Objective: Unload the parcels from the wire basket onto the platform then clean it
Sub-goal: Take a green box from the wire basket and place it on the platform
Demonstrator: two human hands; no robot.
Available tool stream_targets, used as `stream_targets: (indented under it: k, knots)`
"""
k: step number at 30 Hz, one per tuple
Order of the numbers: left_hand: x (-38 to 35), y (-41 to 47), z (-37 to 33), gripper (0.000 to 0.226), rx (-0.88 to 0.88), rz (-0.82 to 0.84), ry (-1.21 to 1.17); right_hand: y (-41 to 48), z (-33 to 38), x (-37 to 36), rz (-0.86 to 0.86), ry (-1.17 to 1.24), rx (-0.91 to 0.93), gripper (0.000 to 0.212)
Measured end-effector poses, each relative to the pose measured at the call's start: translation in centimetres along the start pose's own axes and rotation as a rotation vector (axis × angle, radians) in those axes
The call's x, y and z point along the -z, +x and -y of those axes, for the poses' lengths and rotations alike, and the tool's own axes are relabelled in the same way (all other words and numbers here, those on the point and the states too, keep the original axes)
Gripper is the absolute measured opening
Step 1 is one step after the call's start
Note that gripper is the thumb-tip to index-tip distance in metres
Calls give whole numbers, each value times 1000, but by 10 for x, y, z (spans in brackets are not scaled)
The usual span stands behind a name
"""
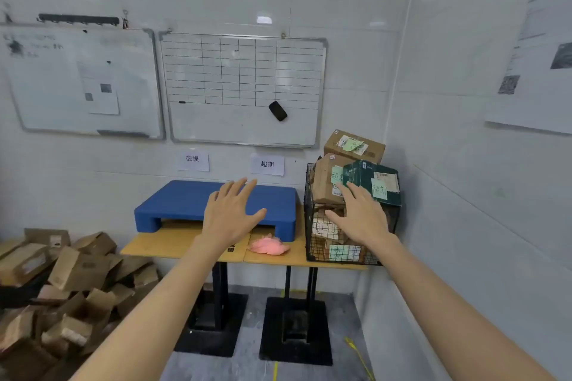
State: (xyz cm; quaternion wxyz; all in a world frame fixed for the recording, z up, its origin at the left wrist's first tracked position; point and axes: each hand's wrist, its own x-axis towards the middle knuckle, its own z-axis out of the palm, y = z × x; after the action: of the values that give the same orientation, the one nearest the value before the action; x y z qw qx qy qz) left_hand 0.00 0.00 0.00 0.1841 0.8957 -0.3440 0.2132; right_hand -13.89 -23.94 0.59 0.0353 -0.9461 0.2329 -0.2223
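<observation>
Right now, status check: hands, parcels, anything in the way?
Left hand and right hand open, holding nothing. Parcels piled in wire basket, none on blue platform. Pink cloth lies on table before platform; nothing blocking.

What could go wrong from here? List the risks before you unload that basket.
1. Parcels are heaped above the rim of the wire basket. The top brown box rests on tilted ones, so pulling the green box out first may topple it.
2. The basket stands at the right end of the table, near the front edge. A hard tug on a wedged parcel could drag it off.
</observation>
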Motion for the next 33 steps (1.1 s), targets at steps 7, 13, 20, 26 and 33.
stream_targets:
  k: [7,13,20,26,33]
  knots:
    - [-57,94,22,82,-47,16,-9,86,-25,-37,8,-33,-64,75]
    - [-100,185,28,79,-129,14,-26,155,-61,-49,-51,-54,-130,75]
    - [-169,248,9,75,-229,100,-65,186,-106,-91,13,-83,-258,76]
    - [-216,280,-29,91,-297,124,-108,211,-151,-113,14,-97,-295,79]
    - [-268,310,-82,91,-346,123,-169,236,-216,-134,44,-78,-301,81]
